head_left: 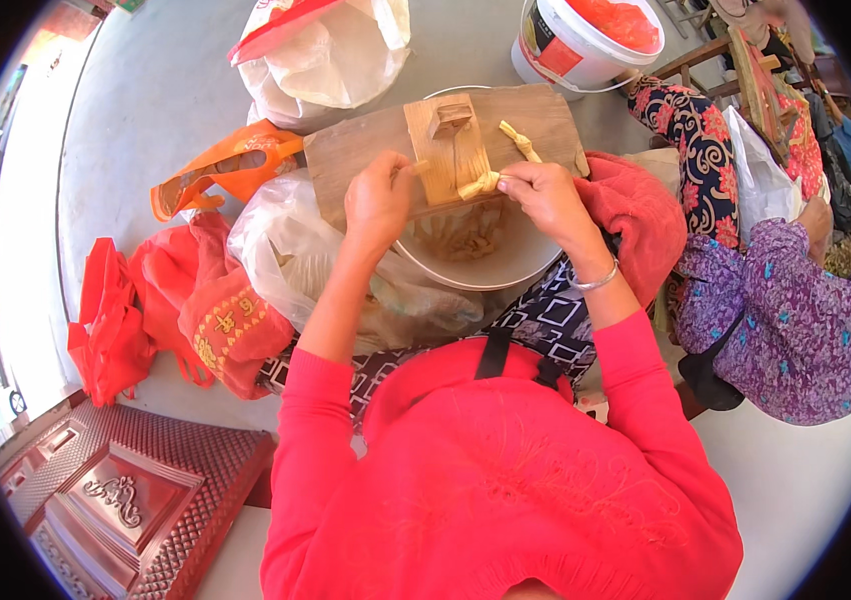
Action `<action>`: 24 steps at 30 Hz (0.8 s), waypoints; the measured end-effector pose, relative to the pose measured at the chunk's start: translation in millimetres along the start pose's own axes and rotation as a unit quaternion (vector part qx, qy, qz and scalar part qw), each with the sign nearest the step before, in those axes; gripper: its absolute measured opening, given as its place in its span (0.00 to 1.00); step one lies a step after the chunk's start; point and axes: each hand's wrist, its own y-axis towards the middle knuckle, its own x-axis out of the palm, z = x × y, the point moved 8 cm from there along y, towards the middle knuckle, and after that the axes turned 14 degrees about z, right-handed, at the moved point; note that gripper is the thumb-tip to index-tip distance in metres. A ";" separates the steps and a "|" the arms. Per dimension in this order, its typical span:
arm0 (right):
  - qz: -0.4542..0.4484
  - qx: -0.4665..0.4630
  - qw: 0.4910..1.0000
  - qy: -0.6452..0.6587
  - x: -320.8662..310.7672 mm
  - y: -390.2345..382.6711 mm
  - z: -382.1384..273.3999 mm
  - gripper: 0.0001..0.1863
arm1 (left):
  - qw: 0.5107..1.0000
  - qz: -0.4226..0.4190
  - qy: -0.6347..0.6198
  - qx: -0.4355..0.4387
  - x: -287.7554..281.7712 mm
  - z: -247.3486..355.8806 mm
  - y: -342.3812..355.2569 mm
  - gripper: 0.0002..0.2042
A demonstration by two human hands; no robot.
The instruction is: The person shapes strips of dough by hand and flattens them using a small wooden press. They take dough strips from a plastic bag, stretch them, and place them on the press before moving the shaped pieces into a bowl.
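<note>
A wooden board (345, 160) lies across a white round tub (465, 280) at my lap, with a paler wood plate (435, 150) and a small wooden block (450, 120) on it. My right hand (551, 204) pinches a pale yellow knotted strip (478, 186) over the board's near edge. Just beyond those fingers, another yellow knotted piece (520, 142) rests on the board. My left hand (379, 200) is closed, fingertips together beside the pale plate; what it holds, if anything, I cannot make out. Brownish pieces (460, 240) show inside the tub.
Left of the tub are a clear plastic bag (290, 235), an orange bag (230, 170) and red cloth bags (110, 320). A large white sack (330, 60) and a white bucket (555, 50) stand beyond. Another person in purple patterned clothing (785, 310) sits at right.
</note>
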 end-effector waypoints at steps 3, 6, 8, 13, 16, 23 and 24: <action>-0.037 0.031 0.998 -0.031 1.0 -17.0 13.7 0.08 | 0.987 0.009 -0.131 -0.094 -20.5 -14.7 -1.3 0.06; -0.015 -0.056 0.996 -0.071 12.5 -45.7 2.4 0.11 | 0.935 0.056 -0.265 -0.231 -36.7 -52.7 -5.1 0.07; -0.063 -0.090 0.985 -0.131 26.2 -60.8 0.0 0.16 | 0.935 0.093 -0.238 -0.246 -59.7 -64.0 4.0 0.08; -0.158 -0.077 0.962 -0.209 56.7 -65.7 30.9 0.15 | 0.927 0.204 -0.217 -0.228 -129.6 -104.3 50.7 0.15; -0.225 -0.065 0.934 -0.269 82.0 -57.5 57.4 0.15 | 0.952 0.223 -0.018 -0.206 -166.4 -181.5 93.2 0.12; -0.268 -0.024 0.868 -0.418 121.8 -13.3 138.3 0.17 | 0.884 0.059 0.453 -0.095 -149.7 -187.8 142.9 0.16; -0.229 -0.024 0.876 -0.423 121.6 -5.5 151.6 0.19 | 0.876 0.019 0.473 -0.093 -140.6 -185.5 144.1 0.14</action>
